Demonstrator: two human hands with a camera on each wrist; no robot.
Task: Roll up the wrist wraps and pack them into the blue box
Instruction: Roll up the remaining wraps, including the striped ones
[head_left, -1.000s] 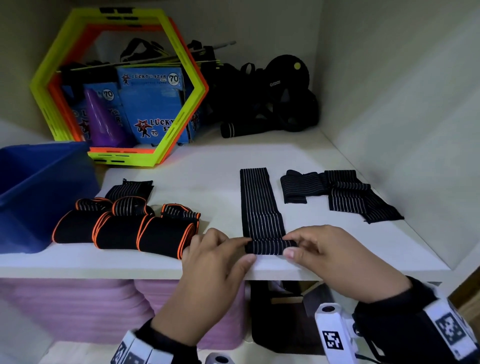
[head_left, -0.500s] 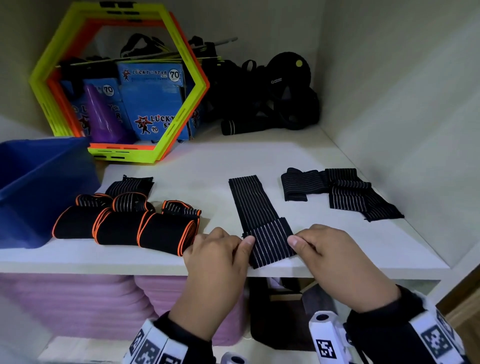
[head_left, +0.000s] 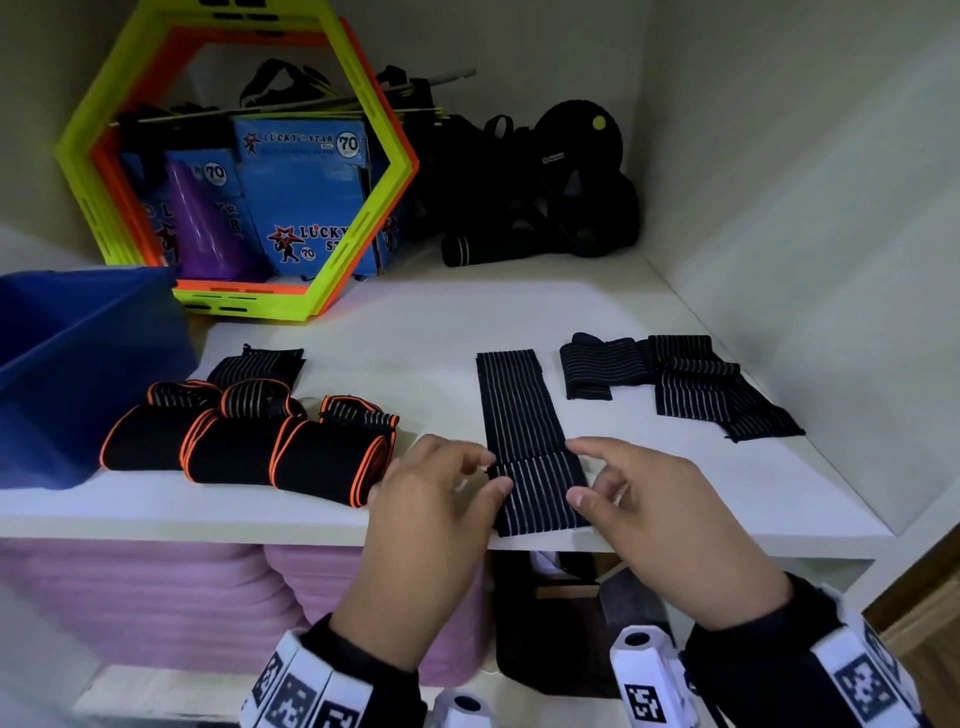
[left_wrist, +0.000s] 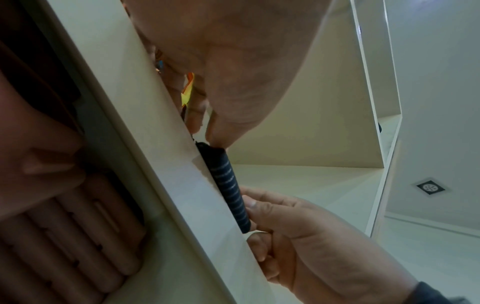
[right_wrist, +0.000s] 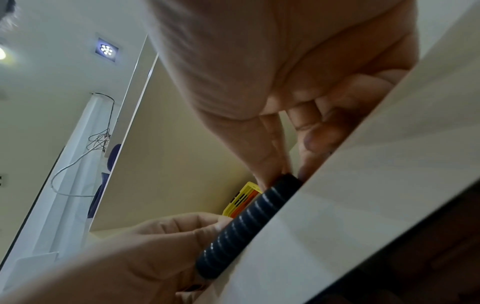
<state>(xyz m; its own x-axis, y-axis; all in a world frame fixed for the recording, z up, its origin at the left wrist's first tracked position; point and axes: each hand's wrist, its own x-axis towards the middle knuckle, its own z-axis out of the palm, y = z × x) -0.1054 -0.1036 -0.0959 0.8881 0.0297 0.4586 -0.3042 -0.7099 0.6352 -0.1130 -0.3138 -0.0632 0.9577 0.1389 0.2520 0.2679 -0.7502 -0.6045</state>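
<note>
A black wrist wrap with white stripes (head_left: 519, 410) lies lengthwise on the white shelf (head_left: 649, 493). Its near end is folded back over itself at the front edge. My left hand (head_left: 491, 473) pinches the fold's left side, and my right hand (head_left: 576, 473) pinches its right side. The left wrist view shows the fold (left_wrist: 230, 185) as a thick edge on the shelf lip, with my left fingertips (left_wrist: 215, 133) at one end. In the right wrist view my right fingertips (right_wrist: 280, 164) hold the other end of the fold (right_wrist: 246, 222). The blue box (head_left: 78, 364) stands at the left.
Several rolled wraps with orange trim (head_left: 234, 452) lie beside the box. More unrolled striped wraps (head_left: 675, 379) lie at the right, near the side wall. A yellow and orange hexagon frame (head_left: 234, 171) and black gear (head_left: 545, 192) fill the back.
The fold at the wrap's near end has grown longer and now lies square with the strip. Both hands have stayed at its two sides.
</note>
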